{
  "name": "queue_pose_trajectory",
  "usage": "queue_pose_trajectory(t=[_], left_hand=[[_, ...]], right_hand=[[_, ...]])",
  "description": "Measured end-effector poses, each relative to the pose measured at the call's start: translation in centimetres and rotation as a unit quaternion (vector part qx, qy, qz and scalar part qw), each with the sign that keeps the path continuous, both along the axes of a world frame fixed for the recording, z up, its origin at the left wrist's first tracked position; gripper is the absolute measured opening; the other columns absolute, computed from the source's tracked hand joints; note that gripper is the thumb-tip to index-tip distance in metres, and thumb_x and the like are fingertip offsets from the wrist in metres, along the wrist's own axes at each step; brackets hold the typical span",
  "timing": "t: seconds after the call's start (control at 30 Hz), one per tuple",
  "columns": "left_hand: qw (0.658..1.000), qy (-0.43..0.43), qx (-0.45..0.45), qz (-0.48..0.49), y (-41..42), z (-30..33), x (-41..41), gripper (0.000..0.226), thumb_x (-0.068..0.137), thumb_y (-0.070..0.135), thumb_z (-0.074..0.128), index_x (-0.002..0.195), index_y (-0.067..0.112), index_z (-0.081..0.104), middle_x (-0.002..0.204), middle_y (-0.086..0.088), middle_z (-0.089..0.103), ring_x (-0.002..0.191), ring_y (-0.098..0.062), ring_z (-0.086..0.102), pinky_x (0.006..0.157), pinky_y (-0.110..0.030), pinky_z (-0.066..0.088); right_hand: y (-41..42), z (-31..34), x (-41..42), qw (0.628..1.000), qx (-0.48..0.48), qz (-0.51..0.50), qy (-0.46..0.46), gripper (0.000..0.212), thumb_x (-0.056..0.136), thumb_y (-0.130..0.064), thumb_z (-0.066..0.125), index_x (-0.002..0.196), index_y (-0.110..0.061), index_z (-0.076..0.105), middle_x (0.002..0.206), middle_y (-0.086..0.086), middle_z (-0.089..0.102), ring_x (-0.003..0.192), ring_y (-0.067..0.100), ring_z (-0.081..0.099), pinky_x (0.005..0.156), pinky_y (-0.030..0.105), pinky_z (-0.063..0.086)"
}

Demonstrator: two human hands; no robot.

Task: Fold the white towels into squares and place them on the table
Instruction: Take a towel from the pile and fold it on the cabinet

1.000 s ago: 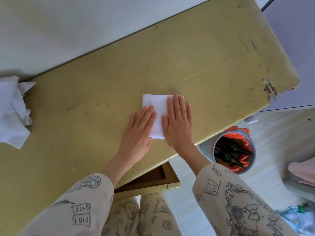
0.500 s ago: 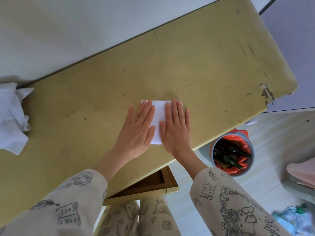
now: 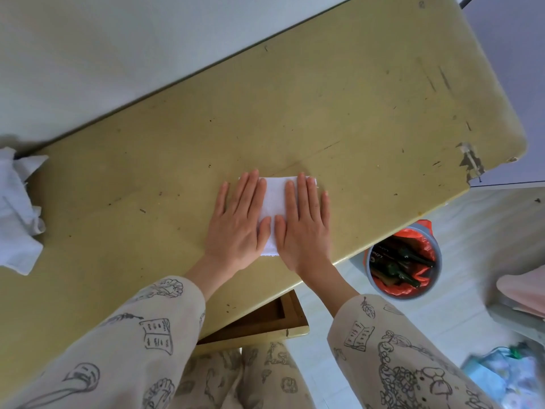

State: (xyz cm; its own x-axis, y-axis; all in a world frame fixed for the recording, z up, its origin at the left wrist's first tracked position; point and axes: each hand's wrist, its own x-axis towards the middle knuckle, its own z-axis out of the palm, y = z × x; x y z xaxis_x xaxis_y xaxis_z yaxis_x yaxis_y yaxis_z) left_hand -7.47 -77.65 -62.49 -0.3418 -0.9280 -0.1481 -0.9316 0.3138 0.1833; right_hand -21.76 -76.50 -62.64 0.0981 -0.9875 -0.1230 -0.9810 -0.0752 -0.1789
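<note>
The folded towel [image 3: 275, 208] lies flat on the table [image 3: 354, 119], near the front edge. The left hand [image 3: 239, 222] and the right hand [image 3: 303, 225] both press on it, side by side, fingers straight and flat. Another towel [image 3: 17, 211] sits crumpled at the table's left end.

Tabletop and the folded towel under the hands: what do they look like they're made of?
Tabletop: seemingly painted or laminated board, matte olive-yellow; the coating is chipped away at the right edge and scuffed all over. Folded towel: thin white woven cloth or paper-like fabric, matte, with a fine serrated edge nearest the person; which one is unclear.
</note>
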Motion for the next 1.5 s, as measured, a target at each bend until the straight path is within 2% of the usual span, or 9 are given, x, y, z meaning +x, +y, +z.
queue_pose_trajectory(t=[0.37, 0.5, 0.63, 1.0, 1.1, 1.2, 1.33, 1.4, 1.5], left_hand=[[0.999, -0.014, 0.033, -0.007, -0.6, 0.7, 0.0, 0.061, 0.094, 0.038, 0.025, 0.144, 0.004, 0.020, 0.152, -0.013, 0.023, 0.141, -0.023, 0.017, 0.113, -0.047, 0.015], [0.996, 0.036, 0.076, -0.022, -0.7, 1.9, 0.6, 0.061, 0.095, 0.039, 0.014, 0.145, 0.005, 0.020, 0.154, -0.011, 0.019, 0.143, -0.023, 0.017, 0.116, -0.046, 0.013], [0.996, 0.042, 0.075, -0.015, 0.5, 2.9, 1.4, 0.057, 0.094, 0.033, 0.019, 0.139, 0.004, 0.038, 0.145, -0.013, 0.038, 0.135, -0.028, 0.035, 0.109, -0.047, 0.028], [0.993, 0.066, 0.096, -0.027, 4.4, 2.9, 4.5, 0.052, 0.087, 0.016, 0.047, 0.137, 0.009, 0.039, 0.143, -0.009, 0.043, 0.130, -0.031, 0.042, 0.104, -0.051, 0.035], [0.991, 0.069, 0.111, -0.033, 4.8, 3.3, 5.3, 0.056, 0.083, 0.010, 0.061, 0.136, 0.010, 0.043, 0.143, -0.008, 0.043, 0.131, -0.030, 0.042, 0.105, -0.049, 0.031], [0.987, 0.078, 0.139, -0.032, 5.3, 3.7, 6.0, 0.055, 0.094, 0.011, 0.046, 0.145, 0.014, 0.026, 0.154, -0.003, 0.022, 0.143, -0.024, 0.018, 0.115, -0.039, 0.012], [0.972, 0.136, 0.183, 0.048, 6.3, 5.0, 7.2, 0.050, 0.098, 0.014, 0.037, 0.145, 0.016, 0.024, 0.154, -0.002, 0.020, 0.144, -0.019, 0.013, 0.117, -0.037, 0.018], [0.956, 0.182, 0.196, 0.119, 7.0, 6.3, 7.7, 0.047, 0.098, 0.015, 0.037, 0.144, 0.016, 0.027, 0.153, -0.002, 0.024, 0.143, -0.017, 0.018, 0.116, -0.035, 0.022], [0.922, 0.220, 0.208, 0.240, 8.5, 8.5, 8.2, 0.045, 0.098, 0.014, 0.037, 0.142, 0.014, 0.031, 0.151, -0.002, 0.027, 0.140, -0.016, 0.024, 0.112, -0.029, 0.021]], right_hand=[[-0.5, 1.2, -0.1, 0.998, 0.056, 0.008, 0.019, 0.059, 0.095, -0.034, 0.022, 0.142, 0.001, 0.028, 0.149, 0.018, 0.031, 0.142, 0.028, 0.022, 0.111, 0.046, 0.020], [-0.8, 3.4, -0.8, 0.989, 0.057, -0.025, -0.131, 0.054, 0.096, -0.026, 0.028, 0.146, -0.004, 0.023, 0.154, 0.014, 0.021, 0.143, 0.023, 0.017, 0.115, 0.037, 0.015], [-1.6, 5.0, -0.3, 0.956, 0.032, -0.198, -0.216, 0.044, 0.095, -0.021, 0.050, 0.135, -0.005, 0.043, 0.136, 0.013, 0.042, 0.125, 0.026, 0.039, 0.100, 0.025, 0.029], [-1.8, 5.9, 2.6, 0.916, 0.250, -0.286, -0.130, 0.052, 0.088, -0.037, 0.059, 0.126, -0.007, 0.041, 0.126, 0.007, 0.051, 0.118, 0.026, 0.047, 0.098, 0.040, 0.034], [-1.3, 5.8, 3.0, 0.895, 0.285, -0.300, -0.165, 0.050, 0.083, -0.034, 0.064, 0.122, -0.005, 0.049, 0.123, 0.010, 0.055, 0.115, 0.029, 0.050, 0.093, 0.041, 0.044], [-0.6, 6.1, 3.4, 0.889, 0.292, -0.289, -0.203, 0.047, 0.083, -0.037, 0.063, 0.115, -0.004, 0.055, 0.112, 0.007, 0.055, 0.103, 0.024, 0.052, 0.082, 0.037, 0.045], [0.3, 7.6, 3.4, 0.888, 0.287, -0.251, -0.257, 0.035, 0.092, -0.034, 0.052, 0.065, -0.017, 0.038, 0.066, -0.006, 0.035, 0.058, 0.008, 0.031, 0.054, 0.022, 0.026], [0.7, 8.5, 3.5, 0.894, 0.282, -0.221, -0.270, 0.030, 0.092, -0.031, 0.052, 0.069, -0.013, 0.045, 0.064, -0.003, 0.039, 0.057, 0.010, 0.034, 0.053, 0.023, 0.027], [0.9, 10.4, 4.3, 0.909, 0.287, -0.134, -0.269, 0.029, 0.092, -0.031, 0.053, 0.105, -0.007, 0.062, 0.092, 0.000, 0.058, 0.083, 0.014, 0.051, 0.071, 0.025, 0.036]])
